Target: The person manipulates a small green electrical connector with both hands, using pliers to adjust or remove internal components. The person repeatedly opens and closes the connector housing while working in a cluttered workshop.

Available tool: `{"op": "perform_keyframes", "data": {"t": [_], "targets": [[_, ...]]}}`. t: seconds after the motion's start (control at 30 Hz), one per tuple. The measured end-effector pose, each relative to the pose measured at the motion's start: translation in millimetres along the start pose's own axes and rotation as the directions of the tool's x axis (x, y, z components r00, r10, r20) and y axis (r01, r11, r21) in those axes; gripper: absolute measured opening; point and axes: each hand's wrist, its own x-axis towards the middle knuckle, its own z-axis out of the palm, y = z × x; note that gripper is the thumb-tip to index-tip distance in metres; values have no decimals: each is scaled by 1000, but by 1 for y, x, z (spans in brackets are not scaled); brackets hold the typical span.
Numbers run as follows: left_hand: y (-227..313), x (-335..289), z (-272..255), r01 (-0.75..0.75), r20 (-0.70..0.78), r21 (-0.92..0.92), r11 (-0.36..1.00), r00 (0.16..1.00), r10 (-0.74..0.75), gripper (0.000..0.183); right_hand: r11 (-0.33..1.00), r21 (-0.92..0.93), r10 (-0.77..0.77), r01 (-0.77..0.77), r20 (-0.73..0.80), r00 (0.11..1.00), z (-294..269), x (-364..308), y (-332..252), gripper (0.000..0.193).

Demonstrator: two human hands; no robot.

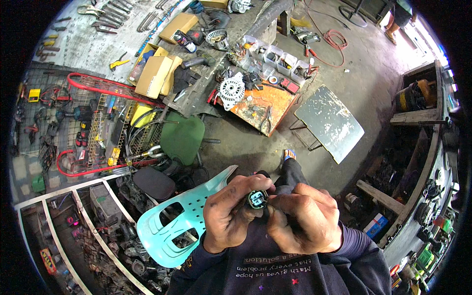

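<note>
Close in front of my chest, my left hand [225, 212] grips a small dark electrical connector [256, 198] between thumb and fingers. Its open face is turned up and shows pale blue-white cavities inside a round rim. My right hand [309, 219] is closed in a pinch right beside the connector, fingertips at its right edge. Whatever those fingertips hold, if anything, is hidden by the fingers. Behind my left hand stands a turquoise plastic chair [156, 230].
Ahead is a low orange-topped table [255, 109] with an alternator [231, 90] and pliers [267, 119]. A worn grey stool [330, 123] stands right of it, a green seat [182, 139] to the left. Shelves [413, 191] line the right. Far right, another person [399, 19] stands.
</note>
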Motion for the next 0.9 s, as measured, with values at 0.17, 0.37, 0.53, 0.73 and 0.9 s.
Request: {"op": "perform_keyframes", "data": {"t": [0.17,0.37,0.53,0.73,0.9], "targets": [[-1,0,1,14,-16,22,1000,1000,-14,55,1000,-16,-8,8,11,1000,0,1,1,25],[-2,2,0,-2,5,4,1000,1000,2,50,999,-50,-4,5,10,1000,1,2,1,26],[0,4,1,-15,2,45,999,1000,15,50,999,-38,-14,14,1,1000,4,3,4,24],[2,9,-7,-59,55,177,982,997,51,47,996,-59,-53,60,114,992,-1,8,8,23],[5,13,-18,-31,98,245,969,995,7,46,1000,-12,-17,19,153,988,5,4,17,23]]}}
